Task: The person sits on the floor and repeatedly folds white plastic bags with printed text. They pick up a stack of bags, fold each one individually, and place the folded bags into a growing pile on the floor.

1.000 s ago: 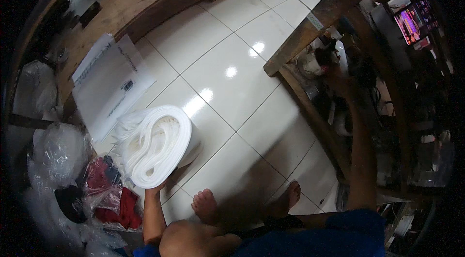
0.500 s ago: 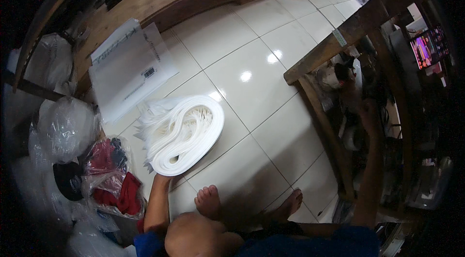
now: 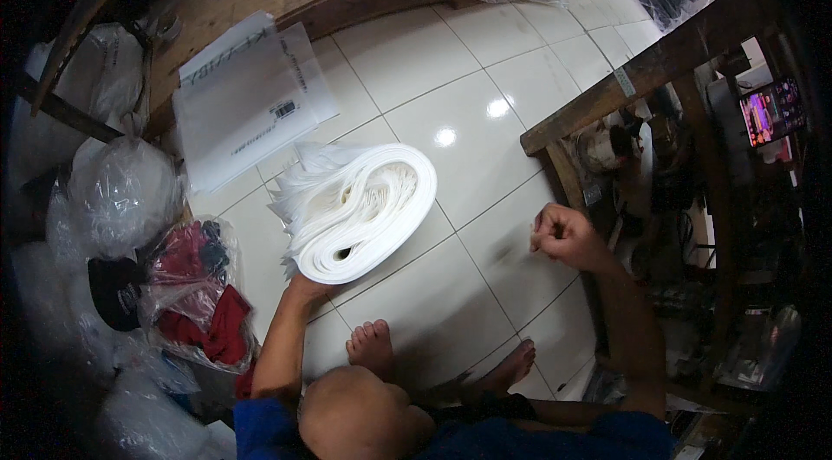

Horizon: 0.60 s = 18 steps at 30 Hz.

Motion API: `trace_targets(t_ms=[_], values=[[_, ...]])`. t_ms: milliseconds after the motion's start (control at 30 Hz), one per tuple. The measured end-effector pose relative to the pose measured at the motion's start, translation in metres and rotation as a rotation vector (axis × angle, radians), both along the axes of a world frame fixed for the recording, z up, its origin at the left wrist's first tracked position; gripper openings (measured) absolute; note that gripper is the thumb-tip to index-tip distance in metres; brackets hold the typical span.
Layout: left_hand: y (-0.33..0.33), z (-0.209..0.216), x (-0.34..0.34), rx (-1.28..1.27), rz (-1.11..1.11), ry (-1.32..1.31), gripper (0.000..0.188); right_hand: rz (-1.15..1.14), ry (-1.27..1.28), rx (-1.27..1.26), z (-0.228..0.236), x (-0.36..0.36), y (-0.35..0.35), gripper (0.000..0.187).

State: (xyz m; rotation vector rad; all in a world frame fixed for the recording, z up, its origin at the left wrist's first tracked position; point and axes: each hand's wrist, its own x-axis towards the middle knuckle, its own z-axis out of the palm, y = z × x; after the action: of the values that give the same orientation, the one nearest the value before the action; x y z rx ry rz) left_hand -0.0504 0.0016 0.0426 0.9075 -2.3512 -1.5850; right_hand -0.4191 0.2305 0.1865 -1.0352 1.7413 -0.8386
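A thick bundle of thin white sheets (image 3: 412,200), folded over on itself with ragged ends at its left, is held above the tiled floor. My left hand (image 3: 308,288) grips it from below; the bundle covers most of those fingers. Over the tiles to the right of the bundle, apart from it, is my right hand (image 3: 562,235). Its fingers are curled into a pinch, and whatever they hold, if anything, is too small to make out.
Flat printed white plastic bags (image 3: 243,105) lie at the left beside a low wooden platform (image 3: 347,9). Clear-bagged red clothing (image 3: 204,313) sits at lower left. A wooden bench frame (image 3: 641,70) with items beneath stands on the right. My bare feet (image 3: 371,346) rest on the tiles.
My right hand has come out from beside the wooden frame to over the floor, its fingers pinched. The bundle in my left hand has shifted slightly up and right in the view.
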Motion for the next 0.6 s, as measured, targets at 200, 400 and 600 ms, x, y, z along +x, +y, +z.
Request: trace_targets(t_ms=[200, 400, 600], values=[[0.001, 0.015, -0.005, 0.049, -0.02, 0.021, 0.045, 0.145, 0.16, -0.25, -0.014, 0.032, -0.026, 0.02], [0.0, 0.021, -0.006, 0.081, -0.03, 0.042, 0.046, 0.138, -0.043, 0.105, -0.012, 0.043, -0.034, 0.025], [-0.001, 0.032, -0.009, 0.085, -0.048, 0.031, 0.048, 0.289, 0.595, -0.184, -0.018, 0.056, -0.037, 0.013]])
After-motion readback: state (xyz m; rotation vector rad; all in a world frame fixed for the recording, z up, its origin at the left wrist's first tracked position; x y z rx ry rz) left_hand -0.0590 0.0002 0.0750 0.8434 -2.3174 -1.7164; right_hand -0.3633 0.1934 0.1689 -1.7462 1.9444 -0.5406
